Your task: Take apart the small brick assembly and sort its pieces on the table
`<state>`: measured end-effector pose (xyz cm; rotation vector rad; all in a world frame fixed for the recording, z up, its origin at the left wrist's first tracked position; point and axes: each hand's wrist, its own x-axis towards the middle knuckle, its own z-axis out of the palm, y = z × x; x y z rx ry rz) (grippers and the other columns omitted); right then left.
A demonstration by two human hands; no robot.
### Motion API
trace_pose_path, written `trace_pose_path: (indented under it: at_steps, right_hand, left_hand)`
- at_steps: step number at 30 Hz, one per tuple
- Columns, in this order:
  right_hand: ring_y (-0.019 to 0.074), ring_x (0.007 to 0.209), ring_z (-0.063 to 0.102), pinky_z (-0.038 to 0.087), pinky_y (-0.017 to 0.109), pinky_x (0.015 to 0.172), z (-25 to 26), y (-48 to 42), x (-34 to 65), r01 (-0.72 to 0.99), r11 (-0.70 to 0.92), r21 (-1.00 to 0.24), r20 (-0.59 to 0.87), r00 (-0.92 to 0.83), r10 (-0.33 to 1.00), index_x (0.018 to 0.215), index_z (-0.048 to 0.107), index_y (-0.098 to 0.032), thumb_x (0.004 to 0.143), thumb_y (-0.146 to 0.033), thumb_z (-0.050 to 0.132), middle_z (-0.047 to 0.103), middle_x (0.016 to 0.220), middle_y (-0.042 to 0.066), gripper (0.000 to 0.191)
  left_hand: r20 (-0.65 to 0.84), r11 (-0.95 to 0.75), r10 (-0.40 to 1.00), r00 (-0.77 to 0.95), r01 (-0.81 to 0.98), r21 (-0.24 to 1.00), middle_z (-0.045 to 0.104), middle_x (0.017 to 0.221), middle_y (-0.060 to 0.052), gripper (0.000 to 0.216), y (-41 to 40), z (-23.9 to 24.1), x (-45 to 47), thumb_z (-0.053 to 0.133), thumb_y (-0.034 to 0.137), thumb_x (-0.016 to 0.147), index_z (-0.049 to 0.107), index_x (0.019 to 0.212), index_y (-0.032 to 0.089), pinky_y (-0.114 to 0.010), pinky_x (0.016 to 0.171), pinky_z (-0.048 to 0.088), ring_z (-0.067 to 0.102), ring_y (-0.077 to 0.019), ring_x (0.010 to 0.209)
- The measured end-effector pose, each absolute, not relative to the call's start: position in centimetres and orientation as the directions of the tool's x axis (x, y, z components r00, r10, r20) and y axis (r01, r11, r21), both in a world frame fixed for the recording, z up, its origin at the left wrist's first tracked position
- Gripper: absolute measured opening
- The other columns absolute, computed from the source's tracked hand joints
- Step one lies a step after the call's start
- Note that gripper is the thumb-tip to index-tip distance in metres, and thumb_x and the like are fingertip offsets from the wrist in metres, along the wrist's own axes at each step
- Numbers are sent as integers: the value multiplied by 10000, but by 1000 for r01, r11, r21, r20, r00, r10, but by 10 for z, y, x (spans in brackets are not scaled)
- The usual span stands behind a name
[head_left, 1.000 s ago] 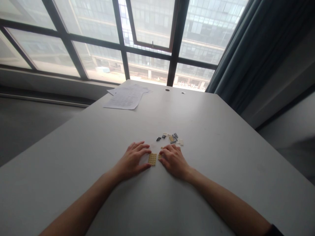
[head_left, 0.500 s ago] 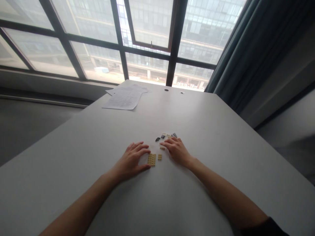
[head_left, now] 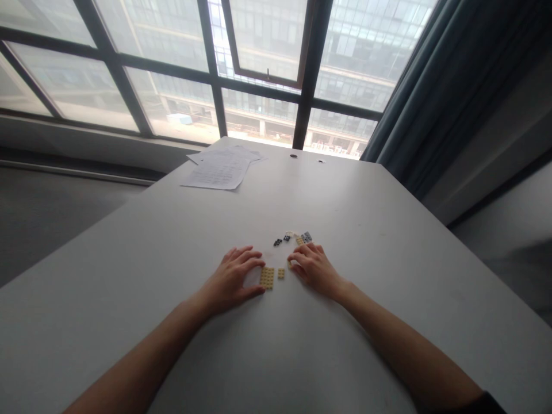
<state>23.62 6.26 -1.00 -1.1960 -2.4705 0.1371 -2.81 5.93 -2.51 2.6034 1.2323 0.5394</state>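
Observation:
A tan studded building plate [head_left: 267, 278] lies flat on the white table. My left hand [head_left: 238, 273] holds it at its left side, thumb on the near edge and index finger on the far edge. Just right of it a smaller tan studded plate [head_left: 281, 273] lies apart. My right hand [head_left: 313, 263] is closed in a pinch on a small tan brick [head_left: 289, 264], mostly hidden by the fingers. Beyond the right fingertips sit dark studded pieces [head_left: 278, 242], another tan piece [head_left: 299, 240] and a grey studded piece [head_left: 306, 237].
Printed sheets of paper [head_left: 218, 172] lie at the table's far left. Two round holes or caps, one of them dark [head_left: 294, 156], are near the far edge of the white table [head_left: 345, 201]. Windows stand behind it, and a dark curtain [head_left: 414, 98] hangs at right.
My right fingers have closed on the small tan brick and shifted it slightly right. My left hand keeps its place at the large plate. The whole view has shifted slightly.

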Motion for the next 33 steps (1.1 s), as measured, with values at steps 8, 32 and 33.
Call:
trace_pose_path:
  at_steps: [8, 32, 33]
  right_hand:
    - [206, 1058, 503, 353, 381, 975, -14, 51, 237, 616, 487, -619, 264, -421, 868, 1024, 658, -203, 887, -236, 560, 610, 1058, 65, 171]
    - [243, 1053, 463, 344, 417, 950, -16, 38, 226, 730, 543, -415, 287, -461, 840, 1064, 640, -204, 844, -267, 615, 605, 1076, 75, 230]
    - [242, 1051, 463, 342, 418, 951, -16, 38, 225, 730, 543, -414, 287, -462, 839, 1068, 638, -206, 843, -272, 617, 605, 1075, 75, 235]
  left_hand:
    - [241, -628, 778, 581, 702, 336, 543, 1314, -82, 488, 59, -25, -28, 622, 528, 761, 587, 1167, 258, -555, 1095, 210, 383, -328, 1299]
    - [220, -612, 790, 573, 709, 351, 540, 1316, -78, 465, 57, -22, -26, 627, 525, 759, 603, 1141, 262, -561, 1101, 200, 378, -328, 1303]
    - [222, -612, 790, 572, 709, 351, 540, 1316, -76, 463, 57, -22, -26, 628, 524, 758, 604, 1141, 264, -559, 1102, 198, 378, -327, 1303]
